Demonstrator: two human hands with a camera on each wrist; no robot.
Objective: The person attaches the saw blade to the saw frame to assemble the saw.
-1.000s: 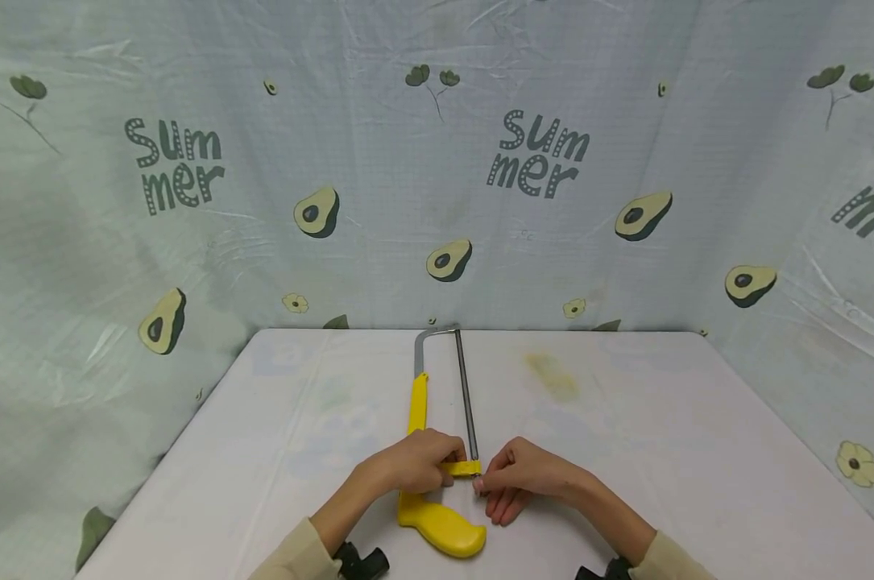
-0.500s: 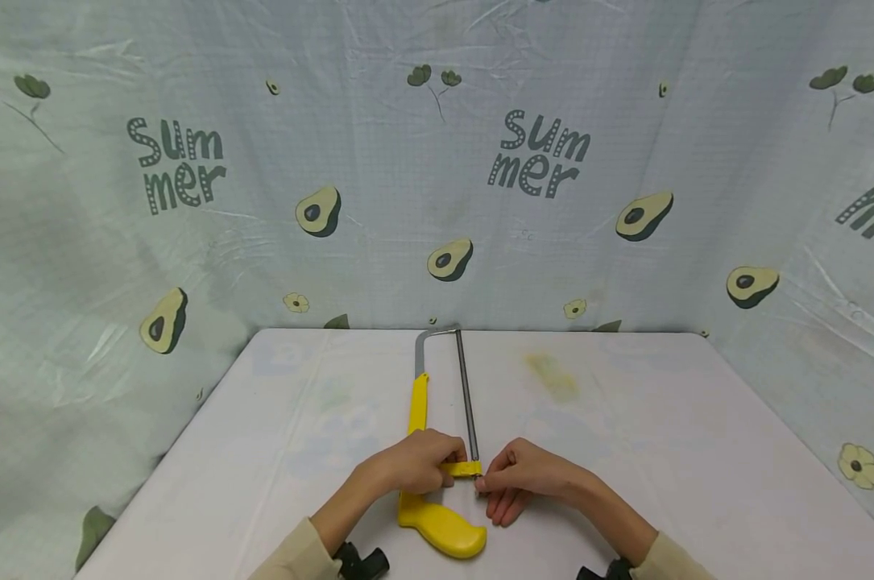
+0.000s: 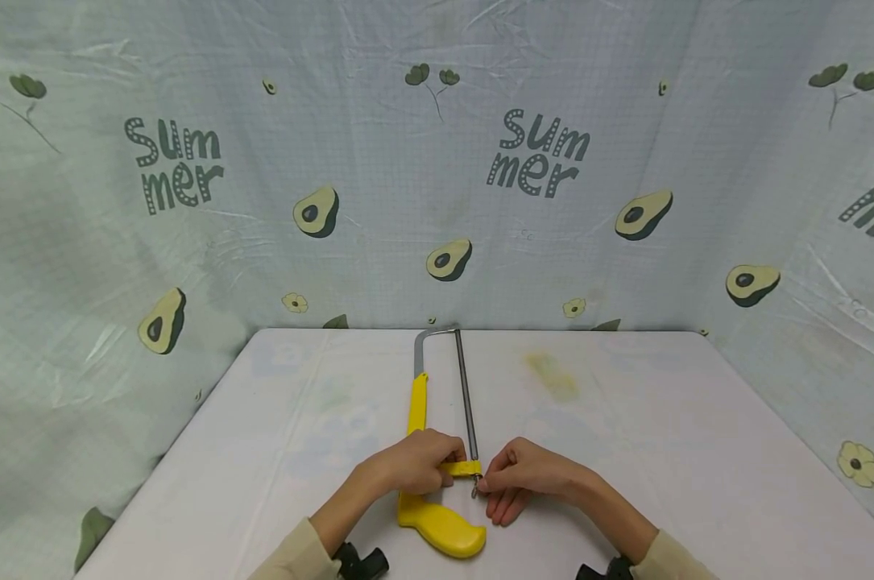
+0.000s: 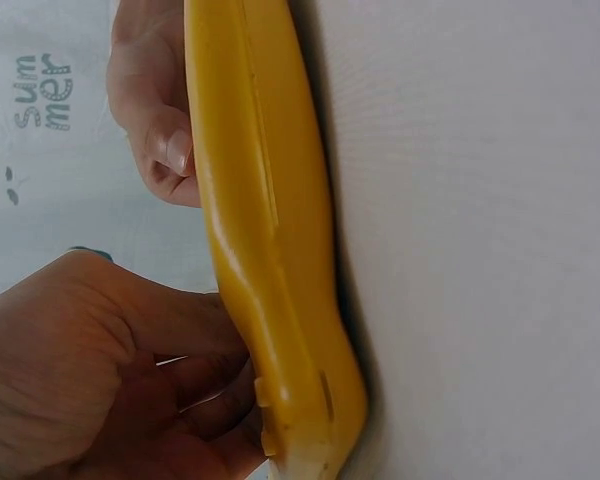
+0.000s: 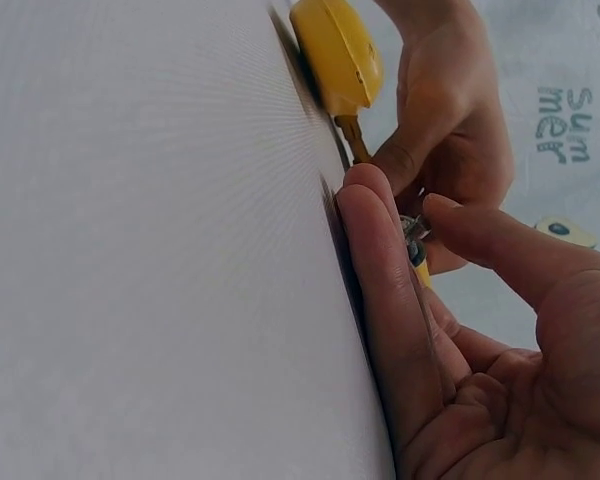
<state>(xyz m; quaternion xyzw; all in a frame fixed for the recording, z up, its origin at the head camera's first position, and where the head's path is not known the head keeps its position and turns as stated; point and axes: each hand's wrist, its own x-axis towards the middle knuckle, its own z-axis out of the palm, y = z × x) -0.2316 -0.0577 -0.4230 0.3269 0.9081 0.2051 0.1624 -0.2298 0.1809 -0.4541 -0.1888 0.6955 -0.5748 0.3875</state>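
A hacksaw [image 3: 447, 528] with a yellow handle lies on the table, its grey bow pointing to the far edge. Its dark blade [image 3: 465, 395] runs along the right side to a yellow bracket [image 3: 469, 468]. The left hand [image 3: 424, 461] grips the yellow frame beside that bracket; in the left wrist view its fingers are partly hidden behind the handle [image 4: 270, 200]. Just below the bracket hangs a small metal wing nut [image 3: 474, 488]. The right hand [image 3: 527, 475] has its thumb and forefinger at the wing nut [image 5: 414, 228], pinching it, while its other fingers rest low by the tabletop.
The white-covered table [image 3: 625, 419] has a yellowish stain [image 3: 552, 377] right of the blade. Behind it hangs a printed curtain [image 3: 379, 161] with avocados and lettering. A black wrist camera mount [image 3: 364, 561] sits under the left forearm.
The right thumb and fingertips have shifted slightly to the right, so the wing nut now shows more fully. The left hand and the hacksaw stay in place.
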